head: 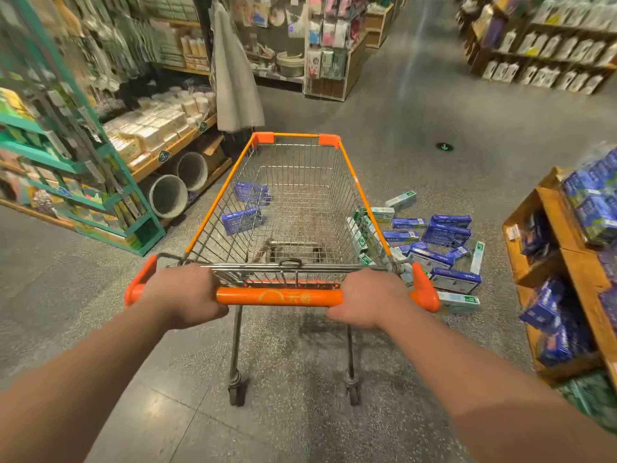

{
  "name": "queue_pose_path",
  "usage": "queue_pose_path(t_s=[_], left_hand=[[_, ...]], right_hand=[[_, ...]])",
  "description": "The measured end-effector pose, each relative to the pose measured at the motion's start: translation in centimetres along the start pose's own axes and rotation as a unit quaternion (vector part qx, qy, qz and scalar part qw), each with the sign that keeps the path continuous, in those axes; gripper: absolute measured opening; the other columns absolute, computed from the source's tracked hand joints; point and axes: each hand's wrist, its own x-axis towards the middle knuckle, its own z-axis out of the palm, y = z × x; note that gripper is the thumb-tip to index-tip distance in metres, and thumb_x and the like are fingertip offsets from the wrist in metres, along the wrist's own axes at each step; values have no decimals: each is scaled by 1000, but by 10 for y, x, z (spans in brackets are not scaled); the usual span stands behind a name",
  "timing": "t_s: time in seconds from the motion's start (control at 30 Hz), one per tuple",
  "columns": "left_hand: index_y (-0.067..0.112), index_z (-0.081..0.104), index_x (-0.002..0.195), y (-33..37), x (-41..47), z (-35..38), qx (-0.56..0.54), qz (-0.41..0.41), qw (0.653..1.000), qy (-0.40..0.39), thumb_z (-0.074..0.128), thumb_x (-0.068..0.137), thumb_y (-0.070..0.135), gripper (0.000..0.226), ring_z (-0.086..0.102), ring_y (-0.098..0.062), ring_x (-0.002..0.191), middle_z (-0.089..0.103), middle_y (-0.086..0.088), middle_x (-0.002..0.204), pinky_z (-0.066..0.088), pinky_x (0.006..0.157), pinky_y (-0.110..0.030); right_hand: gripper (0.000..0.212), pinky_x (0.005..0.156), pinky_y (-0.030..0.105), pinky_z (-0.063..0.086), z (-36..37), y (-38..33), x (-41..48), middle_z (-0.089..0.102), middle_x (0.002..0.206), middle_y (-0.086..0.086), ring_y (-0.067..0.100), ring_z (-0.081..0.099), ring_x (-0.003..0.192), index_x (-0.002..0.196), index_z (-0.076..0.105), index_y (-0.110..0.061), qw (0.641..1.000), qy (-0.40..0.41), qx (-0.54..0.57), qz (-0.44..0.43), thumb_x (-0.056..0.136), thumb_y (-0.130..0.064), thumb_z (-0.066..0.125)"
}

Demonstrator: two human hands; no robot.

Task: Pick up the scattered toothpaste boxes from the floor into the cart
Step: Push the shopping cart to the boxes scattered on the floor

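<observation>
A wire shopping cart point(350, 168) with orange trim stands in front of me. My left hand point(182, 294) and my right hand point(367, 299) both grip its orange handle bar point(278, 296). Two blue toothpaste boxes point(242, 220) show through the cart's left side; whether they lie inside it or on the floor beyond, I cannot tell. Several blue and white-green toothpaste boxes point(445, 235) lie scattered on the grey floor just right of the cart, some touching its right side.
A wooden display stand point(567, 262) stacked with blue boxes stands at the right. On the left are a green rack point(100, 182) and wooden shelves point(173, 152) of goods with grey pipes beneath. An aisle runs ahead past a grey folded umbrella point(233, 78).
</observation>
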Motion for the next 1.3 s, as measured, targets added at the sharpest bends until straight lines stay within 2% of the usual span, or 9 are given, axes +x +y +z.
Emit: queue_pose_path(t_s=[0.27,0.47,0.57,0.7,0.83,0.9,0.97,1.13,1.3], left_hand=[[26,63,75,-20,46,-13,11,7,1000,-9,60,77,58,32,63,-10,68,64,9,70,58,68,-29],[31,56,79,-29,45,-12,-78,36,996,0,29,66,102,78,61,-5,68,63,10,71,54,70,-33],[30,58,79,-23,45,-11,-160,2,986,36,26,80,92,69,61,-7,71,62,9,73,55,75,-37],[23,57,78,0,56,-19,-155,-85,982,66,55,92,58,38,57,-13,69,61,3,74,49,64,-31],[22,52,78,50,73,-36,-157,-22,982,107,56,89,58,38,61,-24,80,60,1,83,51,70,-33],[23,53,84,68,78,-45,-164,2,977,137,55,90,59,37,62,-28,88,58,1,90,50,73,-35],[26,56,91,90,86,-55,-157,26,975,152,51,91,60,35,63,-28,93,63,0,100,51,76,-36],[24,64,110,158,106,-83,-160,80,974,142,36,87,67,57,64,-29,103,69,-3,115,50,77,-35],[22,64,121,242,137,-121,-172,106,972,117,39,91,69,61,64,-32,111,68,-6,125,53,89,-42]], right_hand=[[50,67,35,46,-13,3,51,52,73,-4,26,59,76,75,55,-18,1000,1,5,-9,81,-68,52],[53,64,32,45,-18,8,56,53,73,-3,22,58,73,68,49,-21,998,-39,28,-35,85,-71,55],[68,60,31,43,-18,12,55,55,72,-3,18,56,68,68,52,-21,995,-64,50,-55,75,-88,54],[73,71,36,47,-19,23,48,62,88,1,22,62,84,81,59,-18,982,-90,147,-82,80,-90,46],[65,73,34,49,-21,42,43,66,86,5,21,64,84,92,66,-12,956,1,290,-38,91,-75,49],[50,64,31,42,-25,46,46,61,79,-3,16,60,78,92,63,-18,954,61,291,-31,96,-67,50],[42,67,32,42,-27,56,48,60,85,-4,17,58,82,100,62,-21,952,103,288,-16,99,-61,50],[52,77,31,39,-26,118,41,66,111,6,24,61,103,131,59,-17,942,148,300,7,100,-58,49],[56,85,33,46,-22,212,30,67,120,10,27,63,110,135,56,-15,931,170,320,37,99,-58,52]])
